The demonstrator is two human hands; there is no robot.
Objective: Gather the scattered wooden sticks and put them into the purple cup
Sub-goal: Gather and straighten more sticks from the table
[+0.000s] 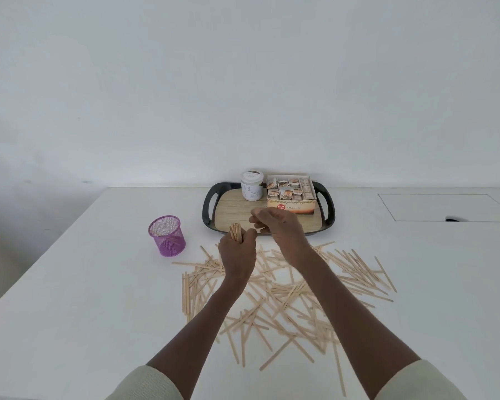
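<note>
Many pale wooden sticks (289, 295) lie scattered in a loose heap on the white table. My left hand (237, 252) is raised above the heap and grips a bundle of sticks (236, 230) that points upward. To its right, my right hand (277, 223) hovers over the tray's front edge with fingers curled; whether it pinches a stick I cannot tell. The purple mesh cup (167, 236) stands upright to the left of both hands, with a few sticks inside.
A black tray (211, 209) with a wood-look base sits behind the hands. It holds a white jar (252, 189) and an open box of tea bags (290, 194). A rectangular hatch (445, 207) is set in the table at the far right.
</note>
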